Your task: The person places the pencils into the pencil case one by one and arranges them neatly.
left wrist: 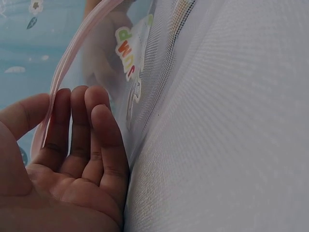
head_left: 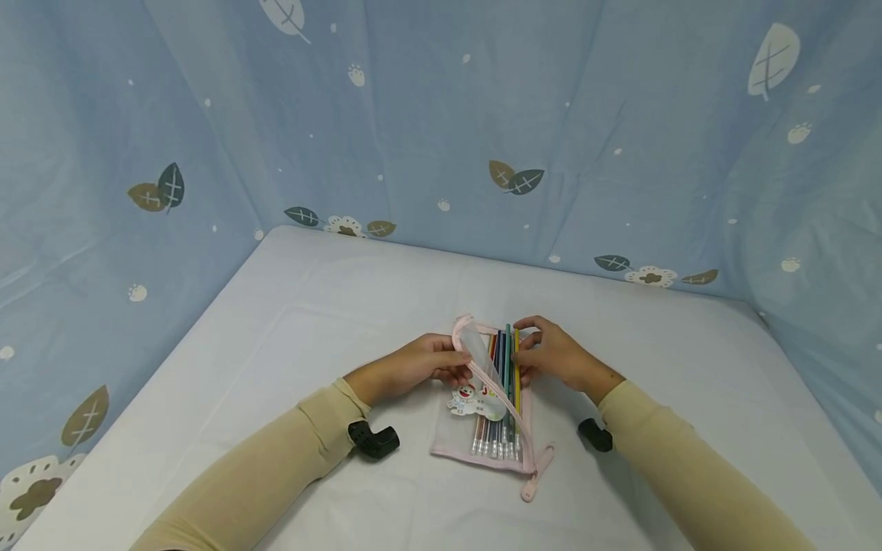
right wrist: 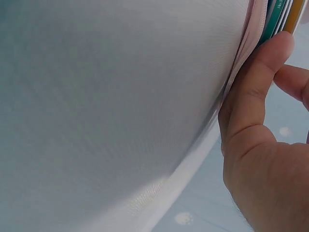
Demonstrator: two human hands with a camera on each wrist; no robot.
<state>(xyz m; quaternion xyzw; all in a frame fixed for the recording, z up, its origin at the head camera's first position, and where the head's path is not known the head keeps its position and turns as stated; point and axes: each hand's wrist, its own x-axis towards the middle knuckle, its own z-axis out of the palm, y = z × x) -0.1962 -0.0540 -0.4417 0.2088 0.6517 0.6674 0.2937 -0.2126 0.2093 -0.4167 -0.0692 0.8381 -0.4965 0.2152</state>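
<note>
A mesh pencil pouch [head_left: 451, 436] with pink trim lies on the white surface, its zipper side open. Several pencils [head_left: 508, 383], among them a green one and a yellow one, sit partly inside with their eraser ends toward me. With thumb and fingers, my left hand [head_left: 427, 360] pinches the pouch's pink edge [left wrist: 63, 67] and holds it up. My right hand [head_left: 554, 356] is at the far end of the pencils, thumb on the green and yellow ones and fingers curled round their side. A cartoon sticker [head_left: 475, 402] shows on the mesh.
A pink zipper pull [head_left: 537, 478] hangs from the pouch's near right corner. The white surface [head_left: 331, 306] meets blue leaf-patterned cloth [head_left: 441, 138] at the back and sides. Each wrist carries a black camera mount [head_left: 374, 440].
</note>
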